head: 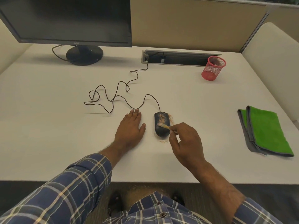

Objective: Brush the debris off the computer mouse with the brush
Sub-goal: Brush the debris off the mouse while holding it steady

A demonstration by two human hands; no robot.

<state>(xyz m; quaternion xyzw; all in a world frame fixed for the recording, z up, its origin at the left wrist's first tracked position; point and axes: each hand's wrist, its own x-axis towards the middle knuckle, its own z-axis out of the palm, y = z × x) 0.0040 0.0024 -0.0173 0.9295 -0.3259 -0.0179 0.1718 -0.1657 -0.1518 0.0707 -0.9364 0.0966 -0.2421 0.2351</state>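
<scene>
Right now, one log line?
right hand: brush on mouse | left hand: flat on desk | debris: remaining

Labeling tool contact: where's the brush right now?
In the head view, the brush is near the desk's centre, held in the right hand, its bristles on the mouse; the left hand lies flat beside it.

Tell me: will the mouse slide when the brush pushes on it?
Probably a little. The mouse looks small and light on a smooth desk, and the left hand lies flat beside it, not holding it. Its slack cable would hardly restrain it.
</scene>
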